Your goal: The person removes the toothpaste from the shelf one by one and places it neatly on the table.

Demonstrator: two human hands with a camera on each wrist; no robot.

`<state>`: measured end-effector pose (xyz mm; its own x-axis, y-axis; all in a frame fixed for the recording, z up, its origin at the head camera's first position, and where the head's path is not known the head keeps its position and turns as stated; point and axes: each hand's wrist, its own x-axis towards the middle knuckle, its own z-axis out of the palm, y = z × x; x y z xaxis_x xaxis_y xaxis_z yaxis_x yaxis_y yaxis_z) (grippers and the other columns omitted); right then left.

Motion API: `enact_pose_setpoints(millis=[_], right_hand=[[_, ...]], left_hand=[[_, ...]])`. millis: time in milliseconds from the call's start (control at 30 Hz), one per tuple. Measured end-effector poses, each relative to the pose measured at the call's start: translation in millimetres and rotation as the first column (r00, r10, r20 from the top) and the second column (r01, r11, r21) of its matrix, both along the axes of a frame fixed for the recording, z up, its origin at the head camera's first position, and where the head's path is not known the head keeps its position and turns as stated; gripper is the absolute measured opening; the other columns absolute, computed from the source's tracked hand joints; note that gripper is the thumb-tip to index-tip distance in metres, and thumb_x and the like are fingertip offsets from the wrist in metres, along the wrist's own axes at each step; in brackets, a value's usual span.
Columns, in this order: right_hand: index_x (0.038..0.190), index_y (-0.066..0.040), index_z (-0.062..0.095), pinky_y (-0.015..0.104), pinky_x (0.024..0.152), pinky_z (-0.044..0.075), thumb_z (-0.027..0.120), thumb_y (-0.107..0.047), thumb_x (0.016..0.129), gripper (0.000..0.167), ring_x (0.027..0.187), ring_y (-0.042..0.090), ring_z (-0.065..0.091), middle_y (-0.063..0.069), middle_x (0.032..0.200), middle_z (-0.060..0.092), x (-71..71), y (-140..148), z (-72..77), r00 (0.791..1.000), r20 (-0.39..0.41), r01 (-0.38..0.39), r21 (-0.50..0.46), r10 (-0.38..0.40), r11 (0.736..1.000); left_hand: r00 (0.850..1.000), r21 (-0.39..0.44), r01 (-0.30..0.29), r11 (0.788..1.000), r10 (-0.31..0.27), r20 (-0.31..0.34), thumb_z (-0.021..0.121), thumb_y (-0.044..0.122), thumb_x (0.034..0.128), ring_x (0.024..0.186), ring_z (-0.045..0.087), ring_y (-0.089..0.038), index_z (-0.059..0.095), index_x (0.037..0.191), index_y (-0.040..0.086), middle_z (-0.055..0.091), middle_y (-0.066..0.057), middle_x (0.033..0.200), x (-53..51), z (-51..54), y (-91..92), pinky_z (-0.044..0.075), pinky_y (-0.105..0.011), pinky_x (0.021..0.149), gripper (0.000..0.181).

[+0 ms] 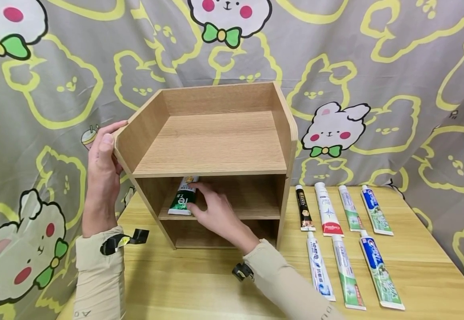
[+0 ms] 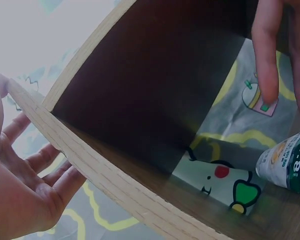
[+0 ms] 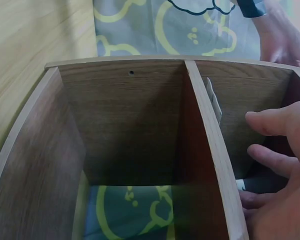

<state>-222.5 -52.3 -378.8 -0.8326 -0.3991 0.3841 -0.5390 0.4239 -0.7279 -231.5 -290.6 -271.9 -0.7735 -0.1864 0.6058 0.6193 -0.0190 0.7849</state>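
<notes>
A green and white toothpaste tube [image 1: 182,198] lies on the middle shelf of a small wooden shelf unit [image 1: 212,142], near its left wall. My right hand [image 1: 216,211] reaches into that compartment beside the tube. Its thumb and fingers are spread apart, and a gap separates them from the tube [image 2: 297,162] in the left wrist view. Only the tube's flat end [image 3: 213,100] shows clearly in the right wrist view. With my left hand [image 1: 105,169] I hold the unit's left side panel [image 2: 105,162], thumb by the front edge and fingers along the outer face.
Several toothpaste tubes lie in two rows on the wooden table [image 1: 200,284] right of the unit, among them a black tube [image 1: 304,209], a red and white tube [image 1: 327,211] and a blue and green tube [image 1: 381,271]. A patterned grey curtain [image 1: 395,80] hangs behind.
</notes>
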Motion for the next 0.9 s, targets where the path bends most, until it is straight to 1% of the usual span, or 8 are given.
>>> enact_pose_setpoints(millis=[67, 167, 267, 433, 567, 633, 733, 900], right_hand=[[0.145, -0.018, 0.057, 0.037, 0.090, 0.051, 0.072, -0.028, 0.096, 0.052, 0.103, 0.019, 0.065, 0.009, 0.130, 0.065, -1.9, -6, -0.4, 1.000, -0.003, 0.021, 0.030, -0.021, 0.999], [0.146, -0.019, 0.056, 0.043, 0.098, 0.046, 0.071, -0.034, 0.096, 0.054, 0.111, 0.023, 0.062, 0.007, 0.129, 0.064, -3.9, -14, 0.4, 0.998, -0.010, 0.066, 0.100, -0.065, 0.993], [0.147, -0.022, 0.055, 0.052, 0.105, 0.038, 0.069, -0.040, 0.097, 0.055, 0.123, 0.028, 0.054, 0.006, 0.130, 0.061, -5.0, -23, 2.2, 0.993, -0.005, 0.113, 0.177, -0.114, 0.978], [0.148, -0.028, 0.053, 0.061, 0.110, 0.032, 0.065, -0.047, 0.097, 0.056, 0.137, 0.036, 0.044, 0.011, 0.144, 0.054, -6.0, -37, 6.9, 0.984, 0.005, 0.170, 0.269, -0.178, 0.948], [0.150, -0.032, 0.053, 0.065, 0.115, 0.022, 0.062, -0.047, 0.099, 0.053, 0.145, 0.041, 0.034, 0.017, 0.154, 0.045, -7.1, -45, 9.5, 0.980, 0.011, 0.186, 0.321, -0.200, 0.929], [0.149, -0.034, 0.054, 0.065, 0.116, 0.019, 0.062, -0.045, 0.099, 0.052, 0.146, 0.041, 0.032, 0.016, 0.155, 0.044, -8.0, -47, 10.5, 0.978, 0.014, 0.193, 0.339, -0.210, 0.921], [0.148, -0.034, 0.056, 0.064, 0.114, 0.024, 0.064, -0.042, 0.098, 0.051, 0.143, 0.040, 0.037, 0.014, 0.152, 0.048, -9.7, -48, 12.4, 0.974, 0.011, 0.208, 0.363, -0.227, 0.908], [0.144, -0.030, 0.059, 0.055, 0.104, 0.037, 0.067, -0.034, 0.095, 0.051, 0.125, 0.036, 0.050, 0.007, 0.141, 0.058, -13.6, -50, 17.9, 0.974, -0.005, 0.210, 0.394, -0.227, 0.895]], left_hand=[[1.000, 0.001, 0.000, 1.000, 0.000, -0.002, 0.054, 0.032, 0.0980, 0.105, 0.055, -0.033, 0.064, 0.137, 0.009, 0.052, -0.020, 0.129, -0.1, 0.2, -0.2, 0.052, -0.036, 0.074, 0.046], [1.000, 0.001, 0.005, 1.000, -0.005, -0.005, 0.054, 0.032, 0.0980, 0.104, 0.054, -0.033, 0.064, 0.137, 0.009, 0.052, -0.020, 0.128, -0.6, 0.1, -0.4, 0.052, -0.036, 0.074, 0.046], [1.000, -0.001, 0.009, 1.000, -0.009, -0.007, 0.054, 0.032, 0.0982, 0.104, 0.054, -0.034, 0.064, 0.137, 0.009, 0.052, -0.020, 0.129, -0.9, -0.6, -0.6, 0.052, -0.037, 0.074, 0.047], [1.000, -0.008, 0.001, 1.000, -0.001, -0.004, 0.053, 0.032, 0.0989, 0.104, 0.055, -0.034, 0.064, 0.138, 0.009, 0.052, -0.020, 0.128, -0.2, -0.8, -1.2, 0.052, -0.036, 0.073, 0.046], [1.000, -0.007, -0.002, 1.000, 0.002, 0.002, 0.053, 0.032, 0.0992, 0.104, 0.055, -0.034, 0.064, 0.137, 0.010, 0.053, -0.020, 0.128, 0.5, -1.0, -1.3, 0.052, -0.036, 0.073, 0.046], [1.000, -0.012, 0.000, 1.000, 0.000, 0.010, 0.053, 0.032, 0.0995, 0.105, 0.055, -0.033, 0.064, 0.137, 0.010, 0.052, -0.019, 0.129, 0.6, -0.8, -0.8, 0.052, -0.036, 0.075, 0.046], [1.000, -0.026, 0.000, 1.000, 0.001, 0.024, 0.051, 0.033, 0.1002, 0.107, 0.055, -0.033, 0.063, 0.138, 0.010, 0.052, -0.018, 0.131, 0.3, -0.2, -0.1, 0.051, -0.038, 0.077, 0.045], [1.000, -0.034, 0.000, 0.999, 0.000, 0.018, 0.050, 0.033, 0.1010, 0.108, 0.055, -0.032, 0.063, 0.138, 0.010, 0.052, -0.018, 0.132, -0.1, 0.8, -0.5, 0.051, -0.038, 0.077, 0.045]])
